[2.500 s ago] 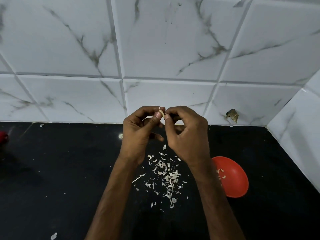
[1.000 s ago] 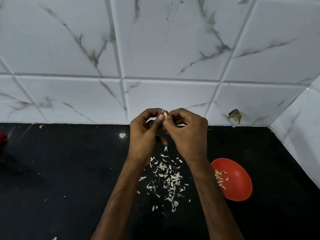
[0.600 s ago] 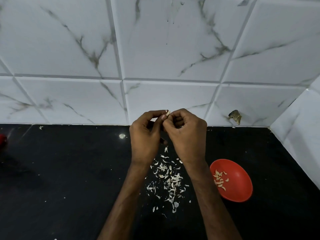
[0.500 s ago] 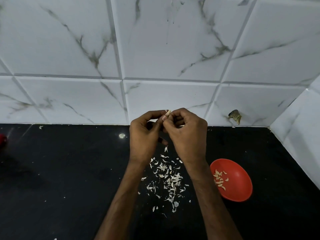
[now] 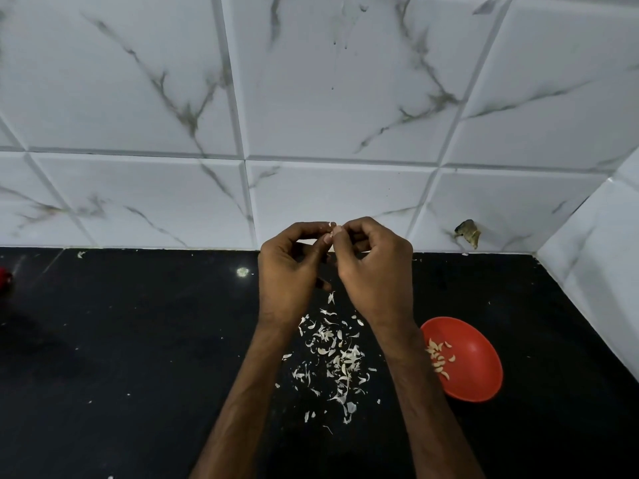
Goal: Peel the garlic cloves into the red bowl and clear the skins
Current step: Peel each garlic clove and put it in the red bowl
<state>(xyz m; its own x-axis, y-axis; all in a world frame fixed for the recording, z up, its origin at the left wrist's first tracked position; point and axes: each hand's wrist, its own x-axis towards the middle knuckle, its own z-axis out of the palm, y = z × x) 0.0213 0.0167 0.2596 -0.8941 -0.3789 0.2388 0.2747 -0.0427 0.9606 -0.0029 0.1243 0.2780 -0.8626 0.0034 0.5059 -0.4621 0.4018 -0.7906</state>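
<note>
left hand [image 5: 287,274] and right hand [image 5: 377,274] raised together, fingers [image 5: 306,229] curled, tips meeting.

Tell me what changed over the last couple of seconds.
Little. The left hand and right hand kept pinching the garlic clove between their fingertips, above the skins; the pale sliver showing there looks shorter than at the start. Nothing was taken up or let go. The skins, the red bowl with its peeled cloves and the black counter stayed put.
</note>
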